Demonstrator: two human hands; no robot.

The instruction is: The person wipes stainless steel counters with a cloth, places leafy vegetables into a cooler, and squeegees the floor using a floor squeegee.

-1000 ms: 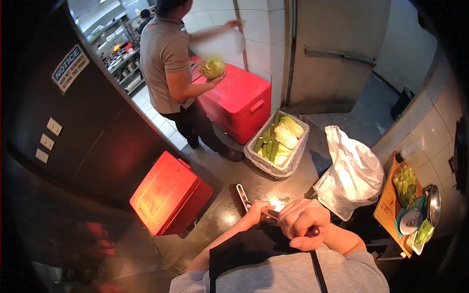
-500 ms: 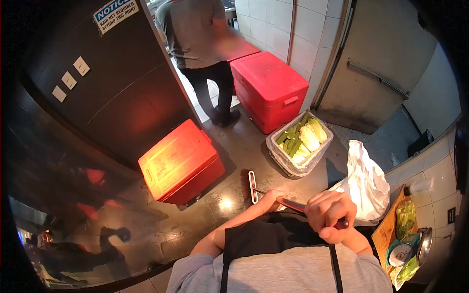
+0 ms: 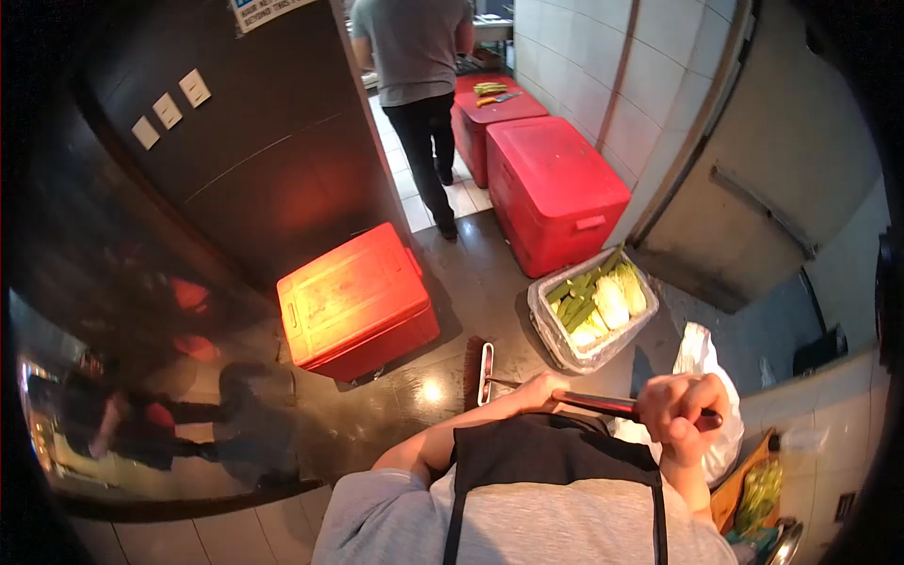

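A broom crosses in front of my body, its handle (image 3: 603, 405) slanting from the floor up toward my right side. Low on the handle, my left hand (image 3: 539, 391) is closed around it. My right hand (image 3: 680, 411) wraps the upper end, with the handle's tip poking out past the fingers. The broom head (image 3: 485, 374), white with dark reddish bristles, rests on the dark, shiny floor (image 3: 414, 414). It lies to the right of an orange-red cooler box (image 3: 356, 297).
A plastic-lined tub (image 3: 586, 363) of cabbages and green vegetables stands ahead right, before a red cooler (image 3: 556, 179). Another cooler (image 3: 499, 105) behind it carries vegetables. A person (image 3: 414, 56) is in the doorway. A white bag (image 3: 720, 395) and wooden board (image 3: 739, 490) are at right.
My right hand and the handle's upper end have swung to the right. The person has stepped farther through the doorway, uncovering the rear cooler's top. The camera view has shifted.
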